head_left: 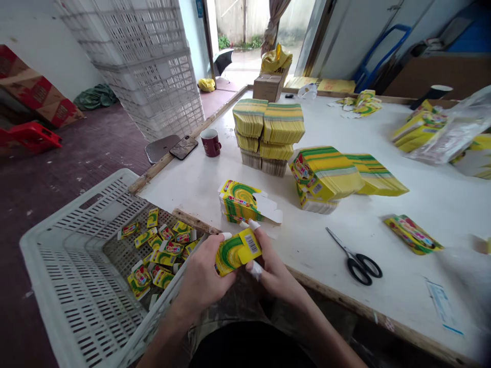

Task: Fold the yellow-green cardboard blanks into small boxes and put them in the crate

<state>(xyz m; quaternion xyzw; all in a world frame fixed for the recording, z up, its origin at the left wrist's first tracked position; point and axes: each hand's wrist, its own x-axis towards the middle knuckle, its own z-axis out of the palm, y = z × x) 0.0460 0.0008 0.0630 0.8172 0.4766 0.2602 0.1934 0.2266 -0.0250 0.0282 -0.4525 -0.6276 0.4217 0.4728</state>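
Between my two hands is a small yellow and green cardboard box [233, 254] with a barcode on its end flap, held just off the table's front edge. My left hand [205, 271] grips its left end, fingers wrapped round it. My right hand [270, 263], with white coverings on some fingertips, closes on the barcode end. Just beyond my hands lies a small pile of flat box blanks [241, 202], white flaps pointing right. To the left, a pale plastic crate [76, 271] holds several little boxes [164, 250] lying loosely.
Stacked box blanks [284, 122] stand at mid-table, more bundles [330, 174] to their right. Black-handled scissors [356, 263] and a single blank [413, 235] lie at right. A maroon mug [210, 143] and a phone [184, 147] sit near the left edge. Tall white crates [141, 66] rise behind.
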